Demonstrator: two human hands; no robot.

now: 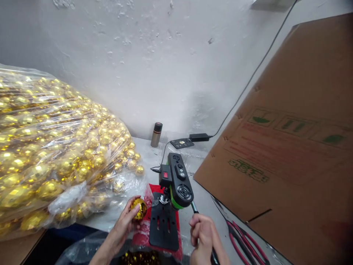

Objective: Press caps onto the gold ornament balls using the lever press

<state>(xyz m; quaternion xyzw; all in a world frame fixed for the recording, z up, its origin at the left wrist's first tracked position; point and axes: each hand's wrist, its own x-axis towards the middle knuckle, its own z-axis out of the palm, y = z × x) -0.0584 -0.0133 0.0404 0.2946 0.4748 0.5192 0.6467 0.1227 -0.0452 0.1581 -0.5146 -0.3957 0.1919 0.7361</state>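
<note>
My left hand (pixel 124 222) holds a shiny gold bauble (pixel 138 209), its fingers and thumb round the ball. The bauble is just left of a small black machine (pixel 180 180) with round vents, a red switch and a green lower edge. Below the machine's head is a flat black slotted base plate (pixel 164 230), lying on red plastic (pixel 145 235). My right hand (pixel 205 235) is wrapped round the dark grip of a metal-shafted handle (pixel 194 207). The shaft runs up to the machine's right side; where it joins is hidden.
A big clear bag of gold baubles (pixel 63 147) fills the left. At the right leans a large cardboard box (pixel 289 147), with red-handled cutters (pixel 245 243) beside it. A bottle (pixel 157 135) and a power adapter (pixel 199 137) stand near the wall. More gold pieces (pixel 140 258) lie below.
</note>
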